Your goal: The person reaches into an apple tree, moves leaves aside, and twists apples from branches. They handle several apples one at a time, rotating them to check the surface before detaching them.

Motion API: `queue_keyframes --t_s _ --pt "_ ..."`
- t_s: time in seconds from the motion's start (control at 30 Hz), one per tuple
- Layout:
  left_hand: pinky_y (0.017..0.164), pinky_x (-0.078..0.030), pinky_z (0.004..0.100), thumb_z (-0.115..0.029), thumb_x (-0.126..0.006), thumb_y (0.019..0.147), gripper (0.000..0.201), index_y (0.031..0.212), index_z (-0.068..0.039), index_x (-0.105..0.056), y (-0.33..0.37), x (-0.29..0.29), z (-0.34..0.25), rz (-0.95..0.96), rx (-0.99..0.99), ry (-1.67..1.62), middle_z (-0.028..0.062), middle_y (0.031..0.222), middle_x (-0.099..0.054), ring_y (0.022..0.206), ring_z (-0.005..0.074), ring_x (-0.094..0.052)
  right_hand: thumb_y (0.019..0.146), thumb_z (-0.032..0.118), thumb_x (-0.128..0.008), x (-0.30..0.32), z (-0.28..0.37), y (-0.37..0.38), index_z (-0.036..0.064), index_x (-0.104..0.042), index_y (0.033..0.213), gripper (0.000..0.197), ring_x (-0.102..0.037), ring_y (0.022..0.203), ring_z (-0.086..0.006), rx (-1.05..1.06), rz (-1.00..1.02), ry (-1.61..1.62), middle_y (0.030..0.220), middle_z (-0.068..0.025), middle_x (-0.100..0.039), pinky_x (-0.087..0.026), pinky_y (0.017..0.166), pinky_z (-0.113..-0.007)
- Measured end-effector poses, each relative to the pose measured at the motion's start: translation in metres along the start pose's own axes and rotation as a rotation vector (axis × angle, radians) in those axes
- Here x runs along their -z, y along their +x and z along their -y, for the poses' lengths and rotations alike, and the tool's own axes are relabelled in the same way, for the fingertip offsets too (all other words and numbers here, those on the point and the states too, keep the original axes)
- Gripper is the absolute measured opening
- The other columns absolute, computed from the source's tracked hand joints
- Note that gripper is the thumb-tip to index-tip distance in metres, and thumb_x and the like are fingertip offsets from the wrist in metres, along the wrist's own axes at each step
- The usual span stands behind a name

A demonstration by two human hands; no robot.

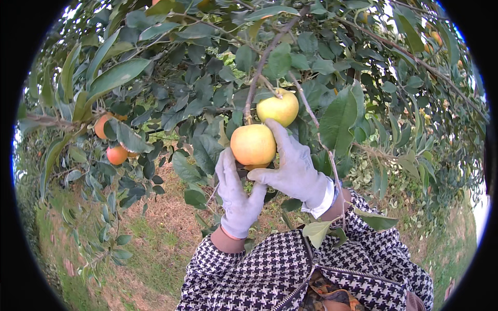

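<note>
A yellow apple with an orange blush (pixel 253 144) hangs from a branch at the middle of the view. Part of another apple (pixel 257 166) shows just beneath it. A yellow-green apple (pixel 278 108) hangs above and to the right. My left hand (pixel 237 199), in a pale grey glove, is open, its stretched fingers against the lower left of the blushed apple. My right hand (pixel 296 168), gloved alike, has its index finger up by the yellow-green apple and its thumb below the blushed one. Its thumb and index finger are spread; the other fingers are partly hidden.
A brown branch (pixel 263 59) comes down to the apples. A thin bare twig (pixel 320 136) crosses in front of my right wrist. Orange-red apples (pixel 117 155) hang among leaves at left. Dense foliage surrounds the hands, with grassy ground (pixel 155 243) below.
</note>
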State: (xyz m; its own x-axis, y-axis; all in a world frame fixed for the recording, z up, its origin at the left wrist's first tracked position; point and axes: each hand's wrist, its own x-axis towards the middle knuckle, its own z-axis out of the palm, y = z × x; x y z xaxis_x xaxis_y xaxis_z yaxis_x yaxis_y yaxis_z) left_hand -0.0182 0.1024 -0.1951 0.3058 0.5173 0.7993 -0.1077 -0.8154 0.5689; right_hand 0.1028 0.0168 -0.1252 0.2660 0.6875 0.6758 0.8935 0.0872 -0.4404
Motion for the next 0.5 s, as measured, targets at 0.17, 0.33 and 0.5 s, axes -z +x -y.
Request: queue_keyframes --t_s 0.17,0.33,0.5 --pt "0.095 -0.051 0.0413 -0.001 -0.065 0.077 0.067 0.140 0.004 -0.041 -0.003 0.012 -0.003 0.049 0.002 -0.054 0.0266 0.137 -0.044 0.117 0.0390 -0.056 0.065 0.021 -0.087 -0.018 -0.005 0.003 -0.0018 -0.046 0.134 0.084 -0.066 0.102 -0.0337 -0.016 -0.139 0.078 0.113 -0.0214 -0.063 -0.053 0.087 -0.041" --pt "0.094 -0.051 0.0388 -0.001 -0.069 0.078 0.061 0.135 0.002 -0.047 0.013 0.028 0.021 -0.203 0.116 -0.085 0.0236 0.136 -0.046 0.114 0.0363 -0.058 0.069 0.012 -0.082 -0.011 -0.018 -0.001 -0.0026 -0.052 0.129 0.068 -0.065 0.106 -0.0259 -0.161 -0.112 0.229 0.118 -0.0186 -0.063 -0.052 0.092 -0.036" --pt "0.088 -0.051 0.0391 -0.011 -0.068 0.080 0.066 0.140 -0.002 -0.043 0.045 0.026 0.049 -0.072 0.188 -0.017 0.0201 0.129 -0.054 0.107 0.0351 -0.061 0.061 0.015 -0.087 -0.014 0.002 -0.001 0.0003 -0.044 0.138 0.089 -0.056 0.115 -0.0378 0.133 -0.146 -0.173 0.134 -0.0230 -0.049 -0.048 0.097 -0.044"
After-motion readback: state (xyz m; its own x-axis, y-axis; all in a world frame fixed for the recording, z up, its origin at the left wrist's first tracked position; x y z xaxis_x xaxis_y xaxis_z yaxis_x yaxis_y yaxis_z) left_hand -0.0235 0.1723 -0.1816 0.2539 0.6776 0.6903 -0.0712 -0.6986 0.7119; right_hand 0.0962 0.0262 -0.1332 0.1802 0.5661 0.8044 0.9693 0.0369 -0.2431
